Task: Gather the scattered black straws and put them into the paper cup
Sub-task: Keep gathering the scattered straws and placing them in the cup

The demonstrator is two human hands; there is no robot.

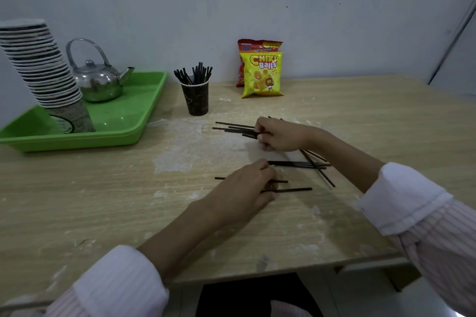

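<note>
We have both hands down on the tabletop [103,201] among the scattered black straws [298,163], and the relation that matters is this: nearly every loose straw lies with its long axis running 9-to-3 o'clock, while the paper cup [197,100] stands well off toward 11 o'clock from the hands, upright, already bristling with straws. Our right hand [279,135] sits at the far group; its grip is curled closed around a small bundle of straws [237,129] whose free ends stick out toward 9 o'clock. Our left hand [244,189] lies nearer us, its grip partly closed with fingertips pressed on two straws [293,190]; whether it has them pinched or is only pinning them flat, we cannot tell. Between the two hands, a loose fan of straws crosses at 3 o'clock of the left hand, with one or two lying diagonally under the right forearm. The right hand looks the nearer to the cup, and we judge the way there open: the snack bags [261,73] stand off at 1 o'clock, the green tray [144,121] with kettle [99,77] and stacked cups [43,69] off at 10 o'clock, just beside the cup.
</note>
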